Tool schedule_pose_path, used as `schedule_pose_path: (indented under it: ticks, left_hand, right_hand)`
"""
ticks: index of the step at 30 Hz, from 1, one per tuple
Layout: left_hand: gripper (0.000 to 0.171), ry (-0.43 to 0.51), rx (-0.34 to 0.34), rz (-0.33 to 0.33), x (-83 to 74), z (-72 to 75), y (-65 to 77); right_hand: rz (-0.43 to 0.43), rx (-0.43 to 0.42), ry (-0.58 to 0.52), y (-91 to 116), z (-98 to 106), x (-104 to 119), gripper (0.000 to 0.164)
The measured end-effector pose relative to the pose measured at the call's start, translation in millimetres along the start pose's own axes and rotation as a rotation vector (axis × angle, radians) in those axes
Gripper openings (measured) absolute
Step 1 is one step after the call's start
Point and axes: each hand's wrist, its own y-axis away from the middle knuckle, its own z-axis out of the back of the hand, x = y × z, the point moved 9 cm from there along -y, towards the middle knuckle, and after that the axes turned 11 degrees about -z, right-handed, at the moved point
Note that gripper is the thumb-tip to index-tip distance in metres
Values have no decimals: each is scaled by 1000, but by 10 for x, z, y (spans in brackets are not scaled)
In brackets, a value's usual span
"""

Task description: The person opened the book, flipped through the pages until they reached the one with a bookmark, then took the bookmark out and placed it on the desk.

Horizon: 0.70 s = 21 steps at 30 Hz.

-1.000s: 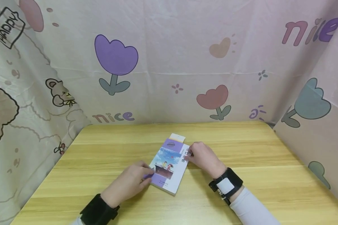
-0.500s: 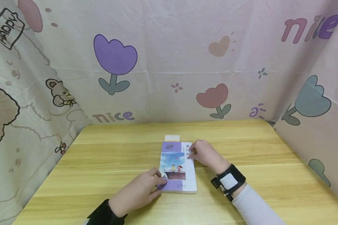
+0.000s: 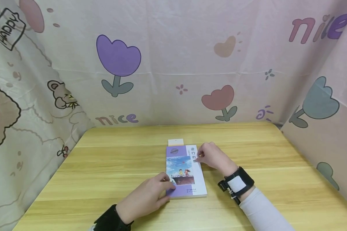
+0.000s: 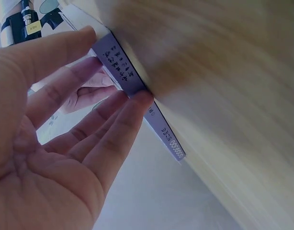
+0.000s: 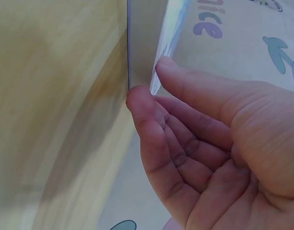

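Note:
A paperback book point(image 3: 180, 170) with a purple and white cover and a picture of two children lies face up on the table. A white card point(image 3: 175, 142) with an orange band sticks out past its far end. My left hand point(image 3: 150, 197) grips the near left corner, with a fingertip on the cover. In the left wrist view its fingers lie along the printed spine point(image 4: 120, 67). At the far right edge, my right hand point(image 3: 215, 158) pinches the book between thumb and forefinger, its other fingers curled in, as the right wrist view shows.
The wooden table point(image 3: 118, 154) extends on both sides of the book. Behind it and at the sides hangs a pale cloth point(image 3: 167, 48) printed with flowers and letters. Black bands, one of them the right wrist band point(image 3: 240, 181), circle both wrists.
The book has turned from a slant to nearly straight, its near end swinging right. My left hand has moved right with it; my right hand has shifted slightly right.

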Motion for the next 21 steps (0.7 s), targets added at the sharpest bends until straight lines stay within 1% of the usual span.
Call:
schedule_pose_path:
  ticks: [7,14,21]
  left_hand:
    - [22,-8,-13,-25,-7,-17,-59]
    - [22,-14,-7,-39,18,-55,-183]
    - [23,-26,17,-40,35,-105,-270]
  right_hand:
    - [-105,55,-6,-25,12,-147,10]
    - [-159,39,10,-36,73,-245,15]
    - [-204,44,-39,-55,85,-394,11]
